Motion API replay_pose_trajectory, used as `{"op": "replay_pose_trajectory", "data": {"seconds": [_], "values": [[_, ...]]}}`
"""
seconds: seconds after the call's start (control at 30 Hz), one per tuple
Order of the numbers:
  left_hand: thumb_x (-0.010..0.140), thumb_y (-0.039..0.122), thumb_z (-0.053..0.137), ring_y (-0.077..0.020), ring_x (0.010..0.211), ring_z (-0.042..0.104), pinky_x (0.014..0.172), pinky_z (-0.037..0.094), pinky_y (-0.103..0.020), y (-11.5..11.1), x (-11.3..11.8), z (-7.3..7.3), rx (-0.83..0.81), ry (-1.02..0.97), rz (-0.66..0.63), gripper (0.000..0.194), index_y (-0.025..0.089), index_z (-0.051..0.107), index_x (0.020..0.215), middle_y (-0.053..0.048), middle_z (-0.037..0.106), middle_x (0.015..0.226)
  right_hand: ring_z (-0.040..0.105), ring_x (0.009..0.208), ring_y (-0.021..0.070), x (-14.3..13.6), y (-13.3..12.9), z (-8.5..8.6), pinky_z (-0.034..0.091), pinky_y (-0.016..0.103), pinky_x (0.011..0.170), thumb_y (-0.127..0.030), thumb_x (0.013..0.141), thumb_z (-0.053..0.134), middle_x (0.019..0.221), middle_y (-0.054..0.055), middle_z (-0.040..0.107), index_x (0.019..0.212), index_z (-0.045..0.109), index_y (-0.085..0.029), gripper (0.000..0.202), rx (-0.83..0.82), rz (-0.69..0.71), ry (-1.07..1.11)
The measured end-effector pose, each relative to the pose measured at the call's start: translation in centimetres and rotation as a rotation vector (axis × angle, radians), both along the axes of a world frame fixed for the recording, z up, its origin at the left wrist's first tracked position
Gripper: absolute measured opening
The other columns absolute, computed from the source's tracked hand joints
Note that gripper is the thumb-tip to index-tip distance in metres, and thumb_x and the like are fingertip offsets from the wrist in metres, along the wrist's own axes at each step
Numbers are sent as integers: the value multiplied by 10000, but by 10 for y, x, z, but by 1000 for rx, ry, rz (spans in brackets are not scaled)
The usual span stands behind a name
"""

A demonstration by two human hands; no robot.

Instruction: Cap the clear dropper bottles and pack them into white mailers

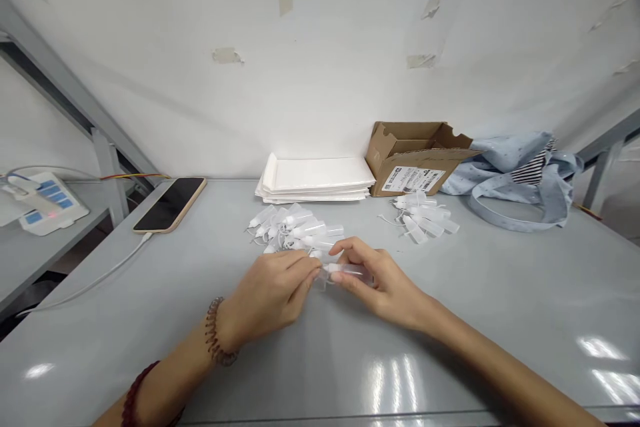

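At the middle of the grey table, my right hand (pixel 383 280) grips a small clear bottle (pixel 354 269) with a white top, which points left. My left hand (pixel 277 285) is pinched at the bottle's tip; what its fingers hold there is too small to make out. Just behind both hands lies a pile of similar bottles (pixel 305 225), several with thin white loops. A smaller group of bottles (pixel 433 217) rests farther right, in front of the cardboard box.
White padded envelopes (pixel 317 175) are stacked by the wall. Beside them stands an open cardboard box (pixel 417 163), then a light blue cloth bag (pixel 520 180). A phone (pixel 171 205) with a charging cable (pixel 110 273) lies at the left of the table (pixel 280 373).
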State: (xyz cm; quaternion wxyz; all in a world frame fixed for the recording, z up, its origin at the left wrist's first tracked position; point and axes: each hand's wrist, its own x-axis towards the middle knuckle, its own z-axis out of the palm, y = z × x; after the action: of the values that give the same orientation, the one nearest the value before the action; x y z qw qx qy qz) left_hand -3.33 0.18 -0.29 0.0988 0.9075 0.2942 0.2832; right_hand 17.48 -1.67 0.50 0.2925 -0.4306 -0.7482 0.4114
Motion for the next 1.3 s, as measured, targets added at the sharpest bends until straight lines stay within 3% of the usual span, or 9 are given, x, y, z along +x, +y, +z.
{"op": "replay_pose_trajectory", "data": {"seconds": [0.1, 0.27, 0.4, 0.43, 0.57, 0.67, 0.83, 1.0, 1.3], "values": [[892, 145, 437, -124, 589, 538, 567, 417, -228, 8, -7, 6, -1, -71, 119, 193, 150, 629, 877, -24, 624, 682, 421, 540, 94, 10, 9, 7, 336, 217, 499, -378, 874, 520, 698, -28, 536, 1100, 459, -195, 296, 62, -107, 17], [897, 217, 428, -119, 536, 495, 531, 380, -232, 18, -13, 9, -60, -94, 423, 230, 164, 648, 857, -8, 643, 675, 511, 582, 125, 37, 33, 11, 396, 241, 531, -398, 876, 491, 708, 7, 607, 1022, 496, -185, 259, 189, -419, 25], [886, 279, 417, -132, 480, 498, 496, 365, -244, 22, -13, 5, -129, -34, 559, 271, 183, 665, 831, 4, 635, 604, 578, 678, 163, 73, 55, 7, 442, 276, 597, -306, 861, 476, 844, 58, 652, 969, 548, -177, 183, 368, -635, -300], [880, 296, 422, -141, 488, 523, 509, 380, -248, 23, -13, 5, -158, -38, 592, 271, 179, 667, 863, 5, 636, 596, 585, 714, 168, 84, 60, 6, 447, 288, 636, -269, 859, 459, 908, 70, 657, 974, 555, -175, 177, 410, -664, -454], [859, 362, 453, -160, 511, 573, 561, 430, -264, 22, -14, 10, -253, -107, 708, 343, 137, 624, 1054, 5, 655, 623, 585, 867, 231, 120, 70, 5, 422, 330, 727, -133, 778, 470, 932, 104, 664, 893, 610, -151, 183, 373, -669, -631], [859, 382, 461, -147, 479, 553, 546, 437, -257, 19, -14, 14, -273, -154, 726, 366, 139, 601, 1094, 15, 651, 626, 602, 766, 209, 134, 68, 6, 416, 296, 654, -129, 748, 496, 804, 74, 677, 839, 631, -157, 165, 280, -624, -722], [859, 365, 465, -149, 482, 566, 544, 449, -261, 16, -12, 14, -268, -173, 692, 347, 140, 600, 1087, 4, 668, 639, 609, 684, 186, 127, 63, 8, 381, 263, 558, -222, 730, 572, 753, 35, 685, 718, 630, -193, 66, 159, -570, -861], [858, 366, 460, -140, 456, 534, 536, 445, -266, 14, -9, 14, -279, -172, 687, 341, 137, 611, 1061, 19, 634, 597, 622, 727, 221, 107, 61, 2, 350, 269, 530, -277, 742, 588, 791, 64, 683, 785, 633, -186, 110, 116, -561, -994], [872, 366, 459, -125, 432, 503, 499, 429, -244, 12, -7, 10, -267, -172, 638, 310, 150, 617, 1027, 40, 580, 552, 625, 820, 296, 78, 56, -2, 351, 290, 565, -160, 740, 540, 819, 152, 667, 853, 603, -142, 131, 118, -603, -1058]]}}
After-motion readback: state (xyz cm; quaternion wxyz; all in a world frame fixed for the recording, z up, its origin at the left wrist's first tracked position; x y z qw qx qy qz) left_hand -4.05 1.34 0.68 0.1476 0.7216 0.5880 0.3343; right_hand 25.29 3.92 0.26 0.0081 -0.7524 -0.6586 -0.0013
